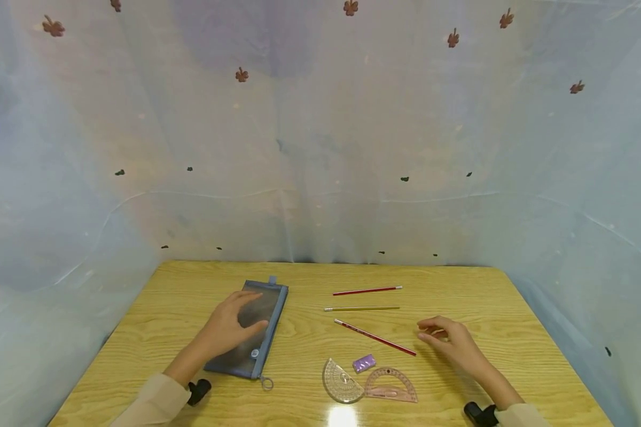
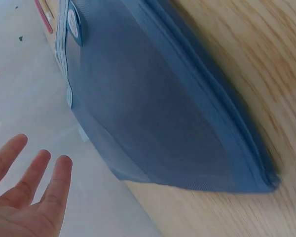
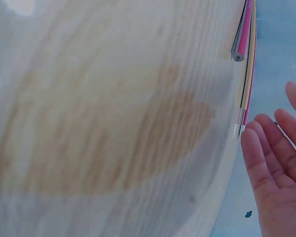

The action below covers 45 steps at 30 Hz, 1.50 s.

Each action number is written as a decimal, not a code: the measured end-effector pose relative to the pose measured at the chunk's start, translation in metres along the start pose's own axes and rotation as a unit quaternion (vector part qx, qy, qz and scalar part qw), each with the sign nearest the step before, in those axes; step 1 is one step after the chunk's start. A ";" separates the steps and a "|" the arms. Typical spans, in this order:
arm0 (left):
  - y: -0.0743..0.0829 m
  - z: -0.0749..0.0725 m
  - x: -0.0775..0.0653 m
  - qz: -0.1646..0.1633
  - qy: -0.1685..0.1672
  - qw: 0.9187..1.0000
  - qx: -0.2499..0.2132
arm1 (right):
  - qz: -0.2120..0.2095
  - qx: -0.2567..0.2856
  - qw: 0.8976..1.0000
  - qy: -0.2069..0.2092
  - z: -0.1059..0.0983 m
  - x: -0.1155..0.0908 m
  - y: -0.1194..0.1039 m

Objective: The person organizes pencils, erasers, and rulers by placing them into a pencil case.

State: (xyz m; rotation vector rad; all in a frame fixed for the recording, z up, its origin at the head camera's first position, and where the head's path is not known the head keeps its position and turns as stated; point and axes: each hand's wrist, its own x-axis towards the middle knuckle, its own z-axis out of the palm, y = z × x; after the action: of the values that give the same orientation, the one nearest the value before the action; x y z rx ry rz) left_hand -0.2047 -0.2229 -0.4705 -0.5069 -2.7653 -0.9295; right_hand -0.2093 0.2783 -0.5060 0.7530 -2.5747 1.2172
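Over the blue-grey zip pouch [image 1: 251, 317] my left hand [image 1: 228, 325] hovers with its fingers spread and holds nothing. In the left wrist view the pouch [image 2: 148, 98] looks closed and lies on the table, apart from the fingers [image 2: 56, 192]. My right hand [image 1: 451, 343] is in the air to the right of the pencils, its fingers loosely bent and nothing between them. Nearest to it is a red pencil [image 1: 376, 337] lying aslant. Beyond that lie a yellow pencil [image 1: 363, 308] and another red pencil [image 1: 365, 291].
Toward the table's front are a purple eraser [image 1: 364, 363], a clear protractor [image 1: 340, 382] and a pinkish protractor [image 1: 390, 391]. The wooden table [image 1: 523, 338] ends at a pale curtain [image 1: 320, 148] behind and at both sides. A ring pull [image 1: 267, 384] hangs from the pouch's zip.
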 end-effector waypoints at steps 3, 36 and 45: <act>0.001 0.004 0.001 -0.004 0.002 1.000 0.000 | 0.007 0.013 1.000 -0.008 0.001 0.001 -0.001; 0.019 0.037 0.015 -0.028 0.014 0.998 0.051 | 0.045 0.077 0.994 -0.071 0.008 0.003 -0.005; 0.023 0.043 0.014 -0.022 0.019 0.999 0.035 | 0.060 0.085 0.990 -0.094 0.011 0.004 -0.004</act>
State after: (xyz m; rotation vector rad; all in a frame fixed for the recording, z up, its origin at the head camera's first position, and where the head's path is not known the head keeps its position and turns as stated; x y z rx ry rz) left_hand -0.2119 -0.1760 -0.4881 -0.4137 -2.7744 -0.8382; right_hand -0.2100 0.2662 -0.5085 0.7915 -2.7264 1.4848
